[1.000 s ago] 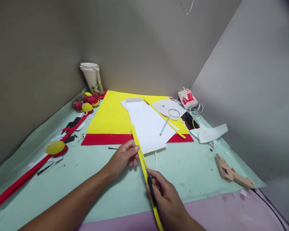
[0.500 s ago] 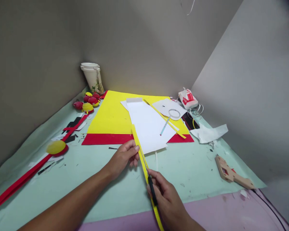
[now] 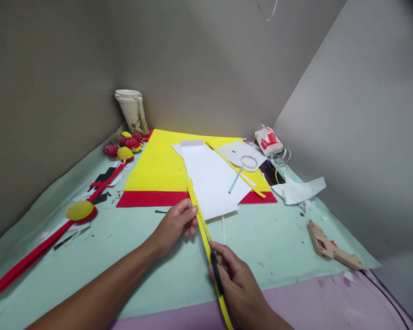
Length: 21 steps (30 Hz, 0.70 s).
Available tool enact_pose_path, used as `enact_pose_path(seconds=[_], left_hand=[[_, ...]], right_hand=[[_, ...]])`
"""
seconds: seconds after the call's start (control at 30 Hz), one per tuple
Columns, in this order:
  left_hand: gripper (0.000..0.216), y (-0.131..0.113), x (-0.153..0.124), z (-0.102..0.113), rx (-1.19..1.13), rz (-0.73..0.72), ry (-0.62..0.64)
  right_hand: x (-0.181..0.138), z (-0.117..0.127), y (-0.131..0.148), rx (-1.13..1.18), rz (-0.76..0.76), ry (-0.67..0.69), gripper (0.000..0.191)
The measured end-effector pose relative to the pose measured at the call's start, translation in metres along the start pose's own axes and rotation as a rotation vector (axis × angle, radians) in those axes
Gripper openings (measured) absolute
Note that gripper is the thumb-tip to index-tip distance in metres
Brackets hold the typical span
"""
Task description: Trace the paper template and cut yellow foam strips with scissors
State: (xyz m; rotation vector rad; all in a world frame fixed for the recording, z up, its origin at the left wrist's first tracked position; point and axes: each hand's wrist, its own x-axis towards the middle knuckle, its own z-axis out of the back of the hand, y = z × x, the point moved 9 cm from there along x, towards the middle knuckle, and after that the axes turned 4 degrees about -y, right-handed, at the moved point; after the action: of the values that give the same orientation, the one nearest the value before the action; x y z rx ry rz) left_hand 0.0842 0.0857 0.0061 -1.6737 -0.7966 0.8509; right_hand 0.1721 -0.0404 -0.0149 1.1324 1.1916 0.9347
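Yellow strip (image 3: 203,235) under left thumb (image 3: 190,214) (seemingly pinched).

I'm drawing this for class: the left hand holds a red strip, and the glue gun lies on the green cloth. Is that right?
Not quite: the strip in the left hand is yellow, not red, as the head view shows. The glue gun is on the green cloth.

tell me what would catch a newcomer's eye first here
The big yellow sheet would probably come first, lying at the back of the table with white paper on top. In front, the left hand holds a notched yellow strip, and the right hand holds a black-handled tool along it. At the right lies a beige glue gun.
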Motion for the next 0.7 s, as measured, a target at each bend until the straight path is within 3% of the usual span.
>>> enact_pose_path(seconds=[0.7], left_hand=[[0.025,0.0016,-0.0006,-0.0011,0.017,0.001,0.014]], right_hand=[[-0.0004,-0.0001,0.0003,0.019,-0.003,0.008,0.043]])
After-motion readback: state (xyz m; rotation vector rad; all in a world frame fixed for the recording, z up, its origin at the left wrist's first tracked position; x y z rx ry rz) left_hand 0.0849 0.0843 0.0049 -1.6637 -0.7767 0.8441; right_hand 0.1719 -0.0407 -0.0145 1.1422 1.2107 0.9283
